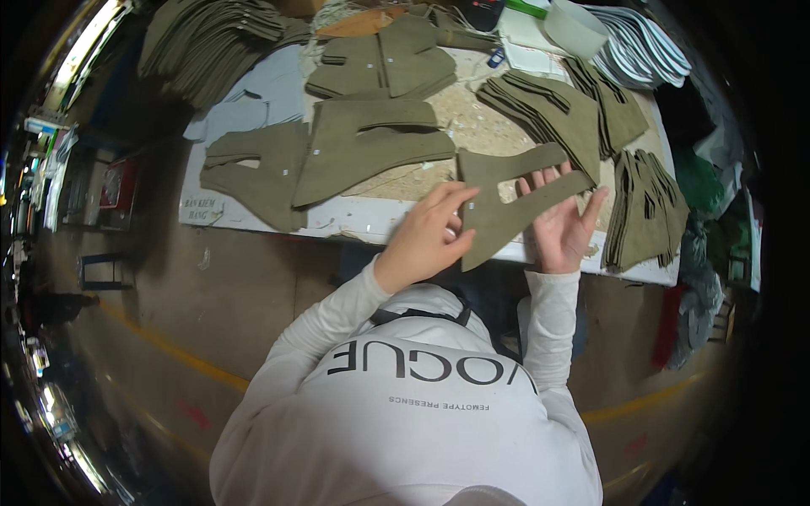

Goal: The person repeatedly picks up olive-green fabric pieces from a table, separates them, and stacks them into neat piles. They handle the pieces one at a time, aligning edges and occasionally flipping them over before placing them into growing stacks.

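An olive-green cut fabric piece (485, 215) with a long slot and a small pale sticker is raised at the table's front edge, between my hands. My left hand (424, 234) has its fingers curled at the piece's left edge, thumb low and forefinger on top. Palm up, my right hand (561, 229) lies under the slotted end. Its fingers are stretched out, partly covered by the cloth and partly showing through the slot, while the thumb stands apart. Left of my hands lie similar olive pieces, a wide one (342, 160) and a smaller one (261, 181).
Stacks of olive pieces lie at the right (645, 211), back right (548, 110), back middle (384, 63) and far left (211, 42). White layered pieces (645, 51) and a translucent roll (576, 28) stand behind. The table's white front edge (354, 221) runs before me.
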A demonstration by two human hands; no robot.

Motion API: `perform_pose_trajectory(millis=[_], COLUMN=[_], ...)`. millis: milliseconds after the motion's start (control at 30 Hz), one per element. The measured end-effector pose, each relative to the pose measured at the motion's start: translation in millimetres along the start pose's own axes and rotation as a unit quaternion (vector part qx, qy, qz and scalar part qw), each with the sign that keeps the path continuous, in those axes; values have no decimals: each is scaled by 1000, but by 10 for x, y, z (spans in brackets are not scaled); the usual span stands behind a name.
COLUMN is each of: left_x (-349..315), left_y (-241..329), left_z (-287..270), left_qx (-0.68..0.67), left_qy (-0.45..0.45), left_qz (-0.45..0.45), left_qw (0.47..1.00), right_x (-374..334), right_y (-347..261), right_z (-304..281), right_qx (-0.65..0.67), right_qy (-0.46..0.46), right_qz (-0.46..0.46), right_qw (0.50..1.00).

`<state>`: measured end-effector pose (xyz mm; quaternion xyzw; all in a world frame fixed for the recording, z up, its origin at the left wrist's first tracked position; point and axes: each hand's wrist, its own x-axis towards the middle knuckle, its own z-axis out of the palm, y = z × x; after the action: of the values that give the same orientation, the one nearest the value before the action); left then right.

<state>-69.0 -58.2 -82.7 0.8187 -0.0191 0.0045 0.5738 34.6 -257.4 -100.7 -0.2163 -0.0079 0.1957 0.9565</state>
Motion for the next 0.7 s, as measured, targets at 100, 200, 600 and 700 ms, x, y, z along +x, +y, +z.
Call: perform_pose_trajectory(millis=[100,200,600,700], left_x=[-206,-507,-1073,-1025], left_y=[-4,-9,-430,-452], left_z=[-298,-981,-1875,-2051], left_qx=[163,241,285,222], left_qy=[127,187,147,143], left_qz=[97,51,-9,-6], left_qw=[974,951,947,964], right_x=[-42,-172,-425,-464], right_y=[-33,-94,2,20], right_z=[-40,-16,168,240], right_qx=[-62,-254,-721,-767], right_qy=[-7,47,-109,-175], right_qz=[-41,-166,-242,-189], right_qw=[997,952,640,588])
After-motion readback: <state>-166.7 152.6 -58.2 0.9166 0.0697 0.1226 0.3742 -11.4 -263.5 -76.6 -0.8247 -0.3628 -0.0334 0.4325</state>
